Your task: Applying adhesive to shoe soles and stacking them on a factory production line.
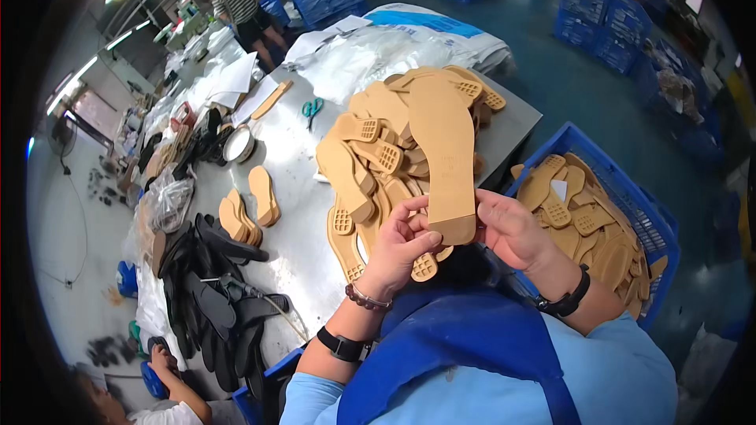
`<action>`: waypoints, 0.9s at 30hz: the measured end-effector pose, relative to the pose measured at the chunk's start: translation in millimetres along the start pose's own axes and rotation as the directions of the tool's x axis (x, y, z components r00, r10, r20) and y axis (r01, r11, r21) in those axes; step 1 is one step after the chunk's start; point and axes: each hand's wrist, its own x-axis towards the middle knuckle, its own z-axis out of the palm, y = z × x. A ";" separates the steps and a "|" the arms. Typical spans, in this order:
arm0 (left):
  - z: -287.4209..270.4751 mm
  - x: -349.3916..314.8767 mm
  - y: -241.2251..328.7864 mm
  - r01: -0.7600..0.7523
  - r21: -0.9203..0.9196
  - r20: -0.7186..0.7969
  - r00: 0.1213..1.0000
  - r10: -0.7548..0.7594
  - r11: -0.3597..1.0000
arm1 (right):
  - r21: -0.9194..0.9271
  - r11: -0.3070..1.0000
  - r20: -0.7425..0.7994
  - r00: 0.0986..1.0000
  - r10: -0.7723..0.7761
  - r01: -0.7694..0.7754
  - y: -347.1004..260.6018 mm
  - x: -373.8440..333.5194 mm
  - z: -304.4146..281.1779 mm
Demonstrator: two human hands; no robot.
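Note:
A tan shoe sole [443, 142] is held up in front of me, its heel end toward my body and its smooth face showing. My left hand [400, 242] grips the heel's left edge between thumb and fingers. On the opposite edge, my right hand [508, 228] has its fingers closed on the same heel. Beyond and left of it lies a heap of similar tan soles [346, 169], several with a grid of square hollows in the heel. A blue crate [579, 142] of more tan soles [602, 232] stands to my right.
On the metal table [295, 122] are green-handled scissors [312, 110], a round white container [238, 144], a few separate tan soles [264, 195] and a pile of black soles [211, 299]. Plastic sheeting [354, 67] covers the far end. A person [169, 393] sits at lower left; others stand far back.

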 end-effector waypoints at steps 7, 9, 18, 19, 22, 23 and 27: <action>-46.8 -39.0 2.7 0.058 0.201 -0.015 0.998 -0.057 0.978 | -0.257 0.965 -0.122 0.989 -0.088 0.055 37.6 29.7 1.8; -81.7 -77.2 -21.7 0.162 0.293 -0.078 0.986 -0.146 0.942 | -0.252 0.966 -0.186 0.976 -0.114 0.065 42.1 21.3 -16.4; -179.2 -378.4 -231.5 0.458 0.776 -0.132 0.790 -0.598 0.434 | -0.376 0.926 -0.735 0.619 -0.276 -0.033 33.7 -84.9 -204.8; -182.1 -376.8 -239.5 0.454 0.771 -0.125 0.795 -0.594 0.446 | -0.292 0.944 -0.827 0.536 -0.170 -0.152 31.9 -101.3 -222.5; -188.6 -385.2 -259.3 0.468 0.743 -0.144 0.811 -0.568 0.479 | -0.189 0.912 -0.933 0.356 -0.051 -0.363 34.8 -113.7 -236.9; -189.0 -389.9 -265.1 0.474 0.732 -0.155 0.815 -0.558 0.489 | -0.168 0.876 -0.964 0.260 -0.051 -0.453 36.5 -114.4 -237.1; -189.2 -398.7 -272.8 0.473 0.708 -0.149 0.827 -0.542 0.525 | -0.173 0.686 -0.978 0.206 -0.034 -0.707 21.2 -146.1 -297.5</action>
